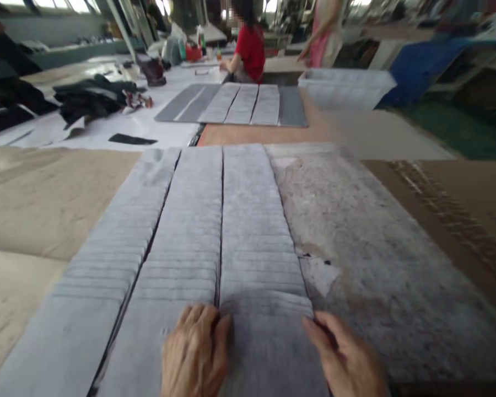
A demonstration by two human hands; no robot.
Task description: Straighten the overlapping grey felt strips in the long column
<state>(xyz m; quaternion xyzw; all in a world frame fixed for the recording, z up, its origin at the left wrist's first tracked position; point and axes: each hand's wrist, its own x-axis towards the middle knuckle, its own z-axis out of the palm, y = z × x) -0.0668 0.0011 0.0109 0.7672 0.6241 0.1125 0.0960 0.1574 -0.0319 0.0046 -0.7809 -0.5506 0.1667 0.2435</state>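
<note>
Three rows of overlapping grey fabric pieces run away from me, their edges stepped like shingles: a left row, a middle row and a right row. At the near end of the right row lies a grey fabric piece, with its far edge slightly raised. My left hand is closed at its left edge, knuckles over the middle row and thumb along the gap. On the opposite edge, my right hand pinches the same piece between thumb and index finger. The left fingertips are hidden.
Beneath the rows is a stained grey board. Farther off, another board carries similar grey strips. A white plastic bin stands behind it. Dark cloth lies at left. A person in a red top sits beyond.
</note>
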